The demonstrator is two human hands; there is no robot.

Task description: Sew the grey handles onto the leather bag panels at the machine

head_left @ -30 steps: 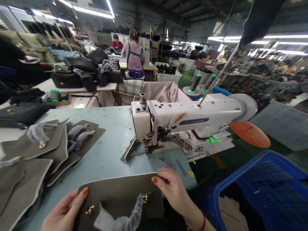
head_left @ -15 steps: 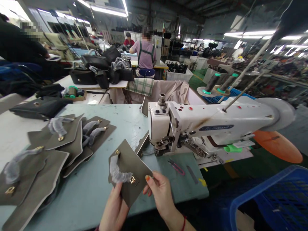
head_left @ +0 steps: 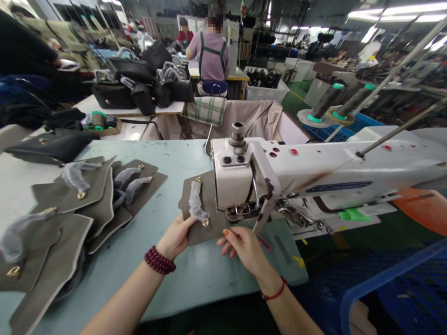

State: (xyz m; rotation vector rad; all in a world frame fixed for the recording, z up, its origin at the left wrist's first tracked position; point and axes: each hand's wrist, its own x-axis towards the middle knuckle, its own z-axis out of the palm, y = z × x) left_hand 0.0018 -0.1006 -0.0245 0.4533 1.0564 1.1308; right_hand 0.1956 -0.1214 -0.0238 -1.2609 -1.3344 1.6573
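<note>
A grey-brown bag panel (head_left: 211,232) lies at the sewing machine (head_left: 234,174), its right edge under the machine's head. It carries a handle (head_left: 195,201) wrapped in clear plastic, with gold-coloured fittings at both ends. My left hand (head_left: 177,234) grips the panel's lower left side, thumb on top by the handle and fingers hidden beneath. At the lower right corner, my right hand (head_left: 242,246) pinches the edge between thumb and fingers. The needle area is partly hidden by the machine head. Pink-handled thread snips (head_left: 264,243) lie right of my right hand.
Several similar panels with wrapped handles (head_left: 75,186) are piled on the pale blue table (head_left: 150,265) at left. A black bag (head_left: 49,146) lies behind them. A blue basket (head_left: 349,298) stands at lower right. Thread cones (head_left: 323,104) rise behind the machine. A co-worker (head_left: 213,56) sits ahead.
Both hands have moved the bag panel forward and right, from tilted up before the machine to flat with its edge under the machine head. The view has shifted closer and downward.
</note>
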